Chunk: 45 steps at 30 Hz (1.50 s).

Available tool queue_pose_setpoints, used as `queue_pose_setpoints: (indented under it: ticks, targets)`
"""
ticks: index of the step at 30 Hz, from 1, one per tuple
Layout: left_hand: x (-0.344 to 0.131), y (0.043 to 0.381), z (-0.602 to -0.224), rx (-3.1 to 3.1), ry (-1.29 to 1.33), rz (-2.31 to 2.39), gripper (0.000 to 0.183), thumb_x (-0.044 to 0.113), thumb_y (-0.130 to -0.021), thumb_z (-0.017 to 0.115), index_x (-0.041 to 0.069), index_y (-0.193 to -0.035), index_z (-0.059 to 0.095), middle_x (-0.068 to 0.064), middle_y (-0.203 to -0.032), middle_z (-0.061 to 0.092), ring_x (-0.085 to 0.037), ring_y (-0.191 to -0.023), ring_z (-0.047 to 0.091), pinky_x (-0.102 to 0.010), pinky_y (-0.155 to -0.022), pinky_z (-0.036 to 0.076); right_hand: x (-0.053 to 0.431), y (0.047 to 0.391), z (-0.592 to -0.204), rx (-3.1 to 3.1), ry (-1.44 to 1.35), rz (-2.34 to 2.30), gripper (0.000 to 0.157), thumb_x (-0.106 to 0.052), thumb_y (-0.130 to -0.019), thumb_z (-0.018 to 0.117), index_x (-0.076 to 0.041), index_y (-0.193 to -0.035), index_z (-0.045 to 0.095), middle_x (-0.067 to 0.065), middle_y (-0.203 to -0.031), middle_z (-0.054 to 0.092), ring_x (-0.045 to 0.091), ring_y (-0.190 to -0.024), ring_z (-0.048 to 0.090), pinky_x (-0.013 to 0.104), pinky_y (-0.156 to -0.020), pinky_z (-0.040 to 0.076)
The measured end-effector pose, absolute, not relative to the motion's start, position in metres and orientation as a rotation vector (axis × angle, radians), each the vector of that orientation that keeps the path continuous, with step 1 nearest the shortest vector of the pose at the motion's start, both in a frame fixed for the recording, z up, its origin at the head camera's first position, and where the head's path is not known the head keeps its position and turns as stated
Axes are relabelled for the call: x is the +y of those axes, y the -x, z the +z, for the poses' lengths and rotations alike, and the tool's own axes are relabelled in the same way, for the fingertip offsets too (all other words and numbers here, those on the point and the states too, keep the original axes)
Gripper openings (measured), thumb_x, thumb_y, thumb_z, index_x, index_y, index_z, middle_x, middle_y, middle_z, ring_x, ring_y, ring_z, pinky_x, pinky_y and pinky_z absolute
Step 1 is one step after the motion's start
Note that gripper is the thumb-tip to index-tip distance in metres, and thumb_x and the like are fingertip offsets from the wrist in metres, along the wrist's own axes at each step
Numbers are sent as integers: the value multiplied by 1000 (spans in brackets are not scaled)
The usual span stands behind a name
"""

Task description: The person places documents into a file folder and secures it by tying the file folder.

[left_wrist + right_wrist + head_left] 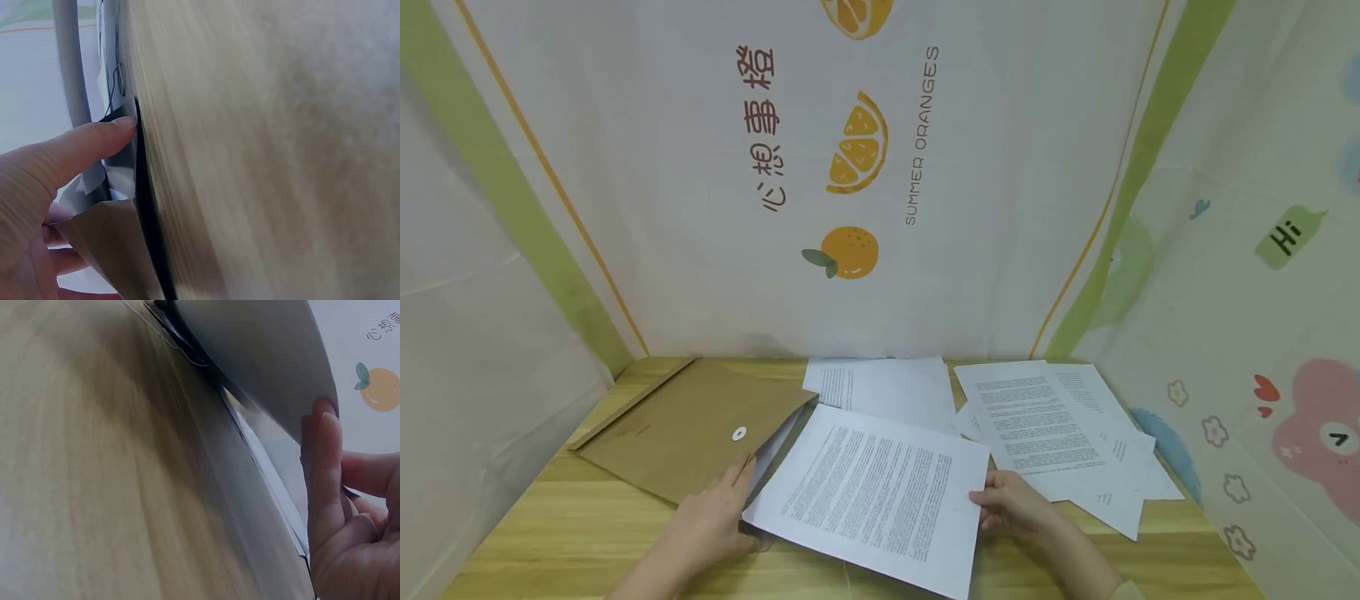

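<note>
A brown paper document envelope (692, 417) with a white round button lies at an angle on the left of the table. My left hand (718, 508) grips its open mouth; in the left wrist view the thumb (100, 137) presses one edge while the fingers sit behind the brown paper (112, 244). Printed paper (872, 492) slants across the envelope's mouth, its left end at the opening. At the paper's right edge, my right hand (1011, 504) pinches it between thumb and fingers. From the right wrist, the lifted paper (262, 356) bends upward above the table.
Behind the held paper lies another printed stack (887, 387). Several overlapping sheets (1037, 421) fan out on the right of the wooden table (1187, 558). A thin string (150, 325) trails by the envelope. White printed curtains (700, 275) stand close behind and at both sides.
</note>
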<state>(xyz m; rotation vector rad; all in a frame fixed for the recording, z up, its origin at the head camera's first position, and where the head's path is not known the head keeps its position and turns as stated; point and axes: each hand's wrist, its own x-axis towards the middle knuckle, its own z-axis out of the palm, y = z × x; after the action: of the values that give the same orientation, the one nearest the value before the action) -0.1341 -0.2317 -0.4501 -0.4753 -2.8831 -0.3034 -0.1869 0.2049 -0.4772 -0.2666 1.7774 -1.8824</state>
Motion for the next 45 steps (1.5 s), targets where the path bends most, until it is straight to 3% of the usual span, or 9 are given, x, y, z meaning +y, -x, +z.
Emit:
queue_pose_setpoints:
  ticks: [5,16,25,29,38,45]
  targets:
    - [-230,133,-450,-2880,471,-290,97,24,-52,86,-12,-133,45,-28,-134,46,-46,-113,52,-53,-60,54,204,189,-477,1791,285,-1864,23,-5,-89,60,10,-105,60,11,-86,70,12,-65,65,19,-57,52]
    - [-223,134,-454,-2848,503,-276,97,27,-51,85,-11,-132,47,-28,-133,48,-45,-115,52,-58,-66,52,197,209,-475,1934,243,-1858,29,-9,-92,59,13,-110,60,10,-89,70,13,-68,63,21,-63,53]
    - [-222,134,-454,-2872,490,-303,102,30,-50,89,-11,-132,47,-27,-135,46,-45,-116,50,-57,-67,52,180,207,-485,1848,158,-1969,34,-7,-93,57,16,-119,53,11,-94,69,19,-79,67,27,-71,55]
    - [-220,134,-454,-2866,490,-296,101,33,-51,89,-11,-132,47,-28,-134,46,-46,-115,51,-58,-66,52,170,206,-486,1828,185,-1974,39,-7,-93,57,16,-123,50,12,-95,68,18,-78,66,27,-71,54]
    - [-222,134,-456,-2815,485,-298,99,33,-50,88,-11,-130,49,-27,-131,49,-44,-111,54,-56,-65,53,173,211,-478,1756,59,-2091,31,-2,-91,57,13,-118,53,12,-95,69,17,-76,67,21,-66,54]
    - [-219,136,-455,-2861,494,-317,102,33,-51,89,-12,-132,47,-30,-133,47,-47,-114,52,-60,-70,51,164,211,-482,1774,131,-2070,35,-3,-93,56,15,-122,52,11,-94,69,17,-78,67,25,-69,55]
